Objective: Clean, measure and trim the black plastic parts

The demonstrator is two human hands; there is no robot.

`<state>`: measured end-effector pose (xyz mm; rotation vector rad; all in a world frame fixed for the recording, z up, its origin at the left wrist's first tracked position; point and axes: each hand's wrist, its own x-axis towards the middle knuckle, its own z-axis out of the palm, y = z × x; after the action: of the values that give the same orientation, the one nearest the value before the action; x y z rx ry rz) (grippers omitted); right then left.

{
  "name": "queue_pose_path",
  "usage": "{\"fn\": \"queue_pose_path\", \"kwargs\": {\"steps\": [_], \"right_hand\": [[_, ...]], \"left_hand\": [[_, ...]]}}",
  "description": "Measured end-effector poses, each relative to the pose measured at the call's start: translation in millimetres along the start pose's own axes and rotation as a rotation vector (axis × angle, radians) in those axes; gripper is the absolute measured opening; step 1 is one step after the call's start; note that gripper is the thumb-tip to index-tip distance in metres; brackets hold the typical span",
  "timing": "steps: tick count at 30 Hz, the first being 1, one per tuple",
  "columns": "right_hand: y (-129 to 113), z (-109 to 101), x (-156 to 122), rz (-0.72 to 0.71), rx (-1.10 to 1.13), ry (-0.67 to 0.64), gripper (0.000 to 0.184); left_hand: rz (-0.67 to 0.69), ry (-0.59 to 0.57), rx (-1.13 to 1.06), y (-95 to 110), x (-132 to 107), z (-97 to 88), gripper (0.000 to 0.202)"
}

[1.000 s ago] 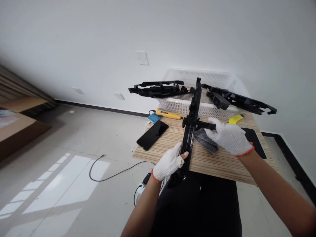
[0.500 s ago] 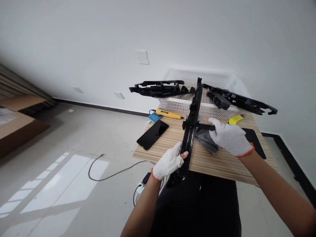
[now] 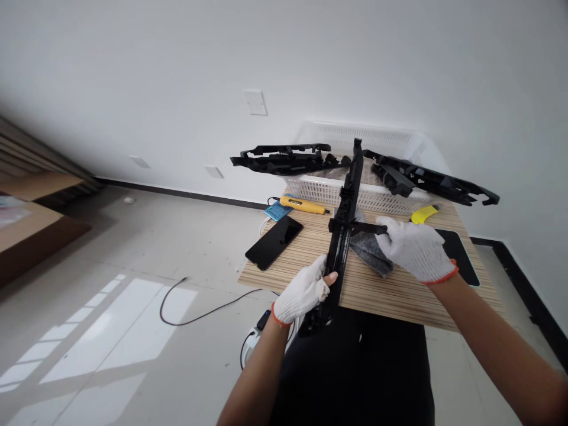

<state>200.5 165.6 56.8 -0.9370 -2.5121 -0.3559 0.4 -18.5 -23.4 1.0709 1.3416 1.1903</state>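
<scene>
Mid-frame: long black part (image 3: 348, 204); my left hand (image 3: 304, 290) grips its lower end, my right hand (image 3: 410, 245) pinches the short black bar (image 3: 367, 228) crossing it. White basket (image 3: 377, 200) behind, black pieces (image 3: 293, 163) jutting past its rim. Brown box (image 3: 38, 229), left edge: pale contents (image 3: 9, 208).

The white-gloved left hand (image 3: 302, 291) holds a long black part (image 3: 338, 248) near its low end. The right hand (image 3: 415, 248), gloved too, holds the tip of a short black piece (image 3: 367, 228) that sticks out sideways from the long one. A white basket (image 3: 390, 200) stands on the stripy surface (image 3: 390, 299), with more black parts (image 3: 288, 164) across its top. A black phone (image 3: 274, 242) and a yellow screwdriver (image 3: 304, 205) lie on the left. A grey cloth (image 3: 371, 254) lies between the hands.
</scene>
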Motion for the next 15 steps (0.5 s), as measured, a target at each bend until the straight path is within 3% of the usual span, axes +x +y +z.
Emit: {"fn": "queue_pose_path", "kwargs": {"steps": [5, 9, 12, 15], "right_hand": [[-19, -20, -20, 0.508, 0.9, 0.312, 0.032], [-39, -15, -43, 0.826, 1.394, 0.513, 0.026], [-45, 1, -55, 0.942, 1.461, 0.528, 0.025], [-44, 8, -71, 0.905, 1.185, 0.454, 0.034]], "left_hand": [[-0.011, 0.002, -0.012, -1, 1, -0.2, 0.045], [0.009, 0.029, 0.071, 1, 1, 0.1, 0.042], [-0.003, 0.012, 0.001, 2, 1, 1.2, 0.048], [-0.034, 0.008, -0.052, 3, 1, 2.2, 0.053]]}}
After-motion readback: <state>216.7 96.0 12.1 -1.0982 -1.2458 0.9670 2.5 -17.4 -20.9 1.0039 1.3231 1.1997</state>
